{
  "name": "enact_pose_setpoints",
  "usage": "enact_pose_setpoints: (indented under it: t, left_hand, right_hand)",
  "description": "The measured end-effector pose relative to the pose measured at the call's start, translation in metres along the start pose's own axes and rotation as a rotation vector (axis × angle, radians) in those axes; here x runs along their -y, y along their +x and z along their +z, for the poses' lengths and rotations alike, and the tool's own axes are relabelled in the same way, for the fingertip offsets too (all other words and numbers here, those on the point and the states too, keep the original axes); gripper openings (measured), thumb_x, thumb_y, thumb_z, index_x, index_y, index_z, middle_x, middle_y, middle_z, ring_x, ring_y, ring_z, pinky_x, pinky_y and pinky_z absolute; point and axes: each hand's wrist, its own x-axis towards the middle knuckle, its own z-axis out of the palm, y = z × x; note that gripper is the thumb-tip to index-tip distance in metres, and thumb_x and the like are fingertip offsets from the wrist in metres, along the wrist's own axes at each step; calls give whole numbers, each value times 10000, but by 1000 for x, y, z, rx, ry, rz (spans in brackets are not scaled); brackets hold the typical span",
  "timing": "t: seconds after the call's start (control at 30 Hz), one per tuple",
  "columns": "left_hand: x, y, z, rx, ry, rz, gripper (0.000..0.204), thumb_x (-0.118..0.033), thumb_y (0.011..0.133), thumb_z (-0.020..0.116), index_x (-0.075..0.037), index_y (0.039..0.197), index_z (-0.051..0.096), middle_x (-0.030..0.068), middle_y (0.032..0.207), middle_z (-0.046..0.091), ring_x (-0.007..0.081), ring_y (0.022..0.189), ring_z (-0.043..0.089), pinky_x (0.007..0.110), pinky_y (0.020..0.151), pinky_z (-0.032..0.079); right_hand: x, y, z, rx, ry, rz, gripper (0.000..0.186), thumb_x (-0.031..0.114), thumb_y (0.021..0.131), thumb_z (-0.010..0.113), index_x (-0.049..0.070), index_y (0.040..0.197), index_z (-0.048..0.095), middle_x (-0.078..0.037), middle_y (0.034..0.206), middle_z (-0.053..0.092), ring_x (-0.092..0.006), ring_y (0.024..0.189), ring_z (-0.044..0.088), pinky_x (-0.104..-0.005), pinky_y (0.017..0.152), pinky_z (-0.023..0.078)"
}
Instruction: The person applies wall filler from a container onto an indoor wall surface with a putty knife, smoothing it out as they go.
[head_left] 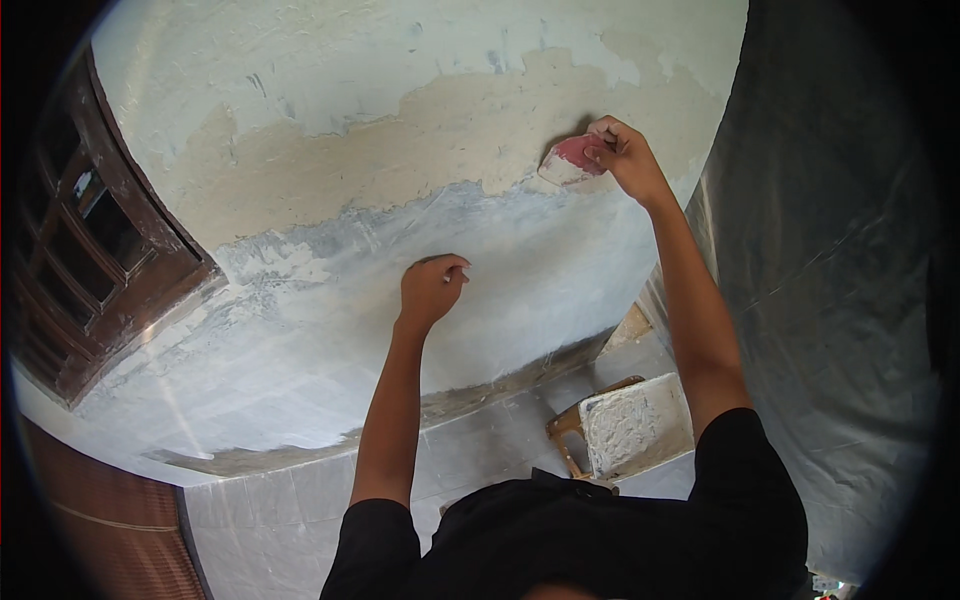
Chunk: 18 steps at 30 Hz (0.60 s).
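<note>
My right hand [622, 160] is closed round a red putty spreader [575, 160] smeared with white filler. Its blade rests on or very close to the wall [420, 230], at the border between a beige bare band and whiter, smoother coating below. My left hand [433, 287] is raised lower and further left, in front of the white part of the wall. Its fingers are curled in, and whether anything is inside them is hidden. It may be touching the wall, but I cannot tell.
A tray of white putty [635, 425] sits on a brown stool [570, 440] below my right arm. At left is a brown wooden window [100, 240]; a reddish-brown ribbed panel [115, 510] stands lower left. Grey sheeting [830, 280] hangs at right. Pale tiles [290, 515] cover the floor.
</note>
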Motion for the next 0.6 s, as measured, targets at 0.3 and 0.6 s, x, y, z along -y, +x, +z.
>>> enact_pose_setpoints:
  t: [0.3, 0.6]
  left_hand:
    - [-2, 0, 0, 3, 23, 38, 183, -123, 855, 533, -102, 910, 706, 24, 767, 722, 143, 662, 693, 256, 636, 513]
    - [-1, -1, 1, -54, 4, 59, 150, -120, 826, 554, -122, 824, 704, 7, 710, 706, 180, 687, 691, 296, 659, 510]
  right_hand:
    - [12, -1, -7, 10, -29, -51, 120, -43, 851, 584, -6, 961, 552, -51, 854, 617, -106, 751, 569, -257, 674, 469]
    - [20, -5, -11, -69, 18, -26, 136, -70, 828, 580, 8, 939, 568, -28, 865, 607, -98, 814, 556, -253, 708, 469]
